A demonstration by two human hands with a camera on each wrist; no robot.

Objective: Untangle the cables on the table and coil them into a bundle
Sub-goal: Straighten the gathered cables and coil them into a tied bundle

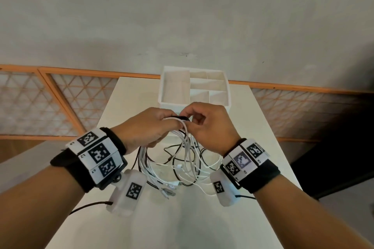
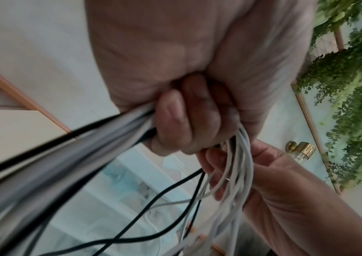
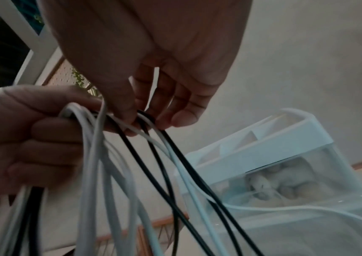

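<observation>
Several white and black cables point(image 1: 183, 159) hang in loops from both hands above the white table point(image 1: 162, 224). My left hand point(image 1: 149, 127) grips the gathered bundle in a fist; in the left wrist view its fingers point(image 2: 182, 124) curl round white and black strands point(image 2: 88, 138). My right hand point(image 1: 204, 125) meets it from the right and pinches strands at the top of the loops; the right wrist view shows its thumb and fingertips point(image 3: 175, 119) on black and white cables point(image 3: 153, 143). Loose cable ends with plugs point(image 1: 170, 188) lie on the table below.
A white divided organizer box point(image 1: 194, 89) stands at the table's far end, just behind the hands. Wooden lattice panels point(image 1: 50, 103) run along the wall on both sides. Table edges fall away left and right.
</observation>
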